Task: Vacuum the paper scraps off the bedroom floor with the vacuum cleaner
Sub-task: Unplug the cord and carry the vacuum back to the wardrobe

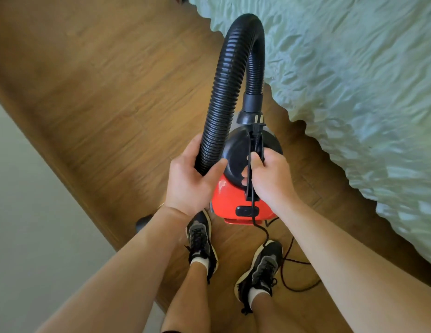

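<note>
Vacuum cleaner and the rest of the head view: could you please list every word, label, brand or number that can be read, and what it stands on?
No text can be read.
Vacuum cleaner: no brand or label shows on its red body.
Hose collar: two white marks, too small and blurred to read.
Shoes: no legible logo.

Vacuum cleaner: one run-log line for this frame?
left grip: holds hose | right grip: holds vacuum cleaner by handle | cord: hangs to floor by shoes | paper scraps: none in view
</note>
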